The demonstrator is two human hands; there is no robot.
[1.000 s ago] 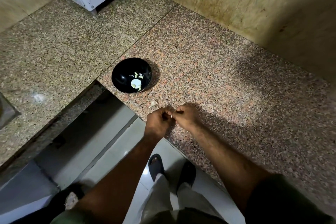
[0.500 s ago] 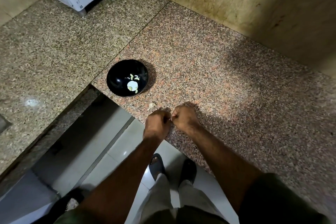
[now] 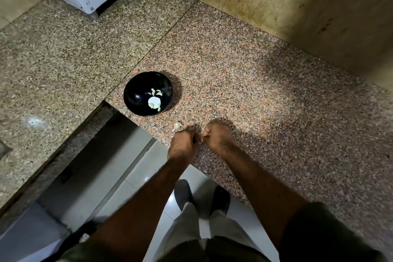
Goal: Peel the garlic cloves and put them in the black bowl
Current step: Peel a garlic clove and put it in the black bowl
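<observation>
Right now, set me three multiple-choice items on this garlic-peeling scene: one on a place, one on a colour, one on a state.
1. Where does the round black bowl stand?
A. On the speckled granite counter, near its front edge
B. On the floor tiles
C. On the white appliance

2. What colour are the peeled garlic cloves in the bowl?
A. Purple
B. Pale yellowish white
C. Brown

3. How are the two hands?
A. Both flat on the counter
B. One inside the bowl
C. Both curled, fingertips together

Answers: 1 A, granite shows all round the bowl. 2 B, they show pale against the black. 3 C, left hand and right hand meet above the counter edge.
</observation>
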